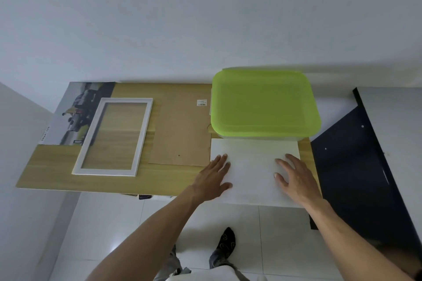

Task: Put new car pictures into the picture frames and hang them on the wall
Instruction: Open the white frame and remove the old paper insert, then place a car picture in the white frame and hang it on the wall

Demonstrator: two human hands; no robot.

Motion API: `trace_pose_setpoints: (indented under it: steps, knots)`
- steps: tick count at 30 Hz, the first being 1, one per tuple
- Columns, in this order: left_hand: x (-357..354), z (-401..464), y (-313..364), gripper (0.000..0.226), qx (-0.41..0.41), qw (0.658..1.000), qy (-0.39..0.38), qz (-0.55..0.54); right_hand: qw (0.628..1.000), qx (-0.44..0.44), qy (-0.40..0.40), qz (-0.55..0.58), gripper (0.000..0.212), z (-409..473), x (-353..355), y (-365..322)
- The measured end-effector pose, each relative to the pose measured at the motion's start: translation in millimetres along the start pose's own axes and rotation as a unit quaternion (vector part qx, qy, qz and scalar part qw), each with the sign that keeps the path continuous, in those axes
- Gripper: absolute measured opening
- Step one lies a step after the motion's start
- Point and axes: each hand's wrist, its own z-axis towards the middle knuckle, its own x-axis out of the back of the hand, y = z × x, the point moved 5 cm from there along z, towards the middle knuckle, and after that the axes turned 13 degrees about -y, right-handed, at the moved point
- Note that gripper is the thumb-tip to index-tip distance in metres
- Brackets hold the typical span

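Note:
A white sheet (253, 166), blank side up, lies at the table's front right and overhangs the front edge. My left hand (215, 178) rests flat on its left part, fingers spread. My right hand (295, 178) lies flat on its right part, fingers apart. A white picture frame (146, 134) with a clear pane lies at the left. Under its far left corner sits a car picture (73, 112), face up. A brown backing board (182, 130) lies between the frame and the sheet.
A box with a green lid (265, 102) stands at the back right of the wooden table (57, 166), just behind the sheet. A dark cabinet (356, 166) stands to the right. The white wall (205, 18) rises behind. My feet are on the tiled floor below.

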Motion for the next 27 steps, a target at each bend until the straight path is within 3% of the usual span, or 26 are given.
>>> trace_pose_setpoints:
  steps: [5,10,13,27]
  knots:
    - [4,-1,0,0.073,-0.016,1.000,0.016,-0.021,1.000,-0.007,-0.015,-0.011,0.050,4,3,1]
    - [19,-14,-10,0.071,-0.040,0.994,0.088,-0.044,0.998,0.031,0.052,-0.030,0.042,10,13,-30]
    - [35,-27,-32,0.062,-0.003,0.992,0.100,-0.072,0.993,0.080,0.086,-0.021,0.039,19,20,-68]
    - [108,-148,-266,0.048,0.170,0.949,0.215,-0.156,0.972,0.228,0.055,-0.010,0.035,88,5,-335]
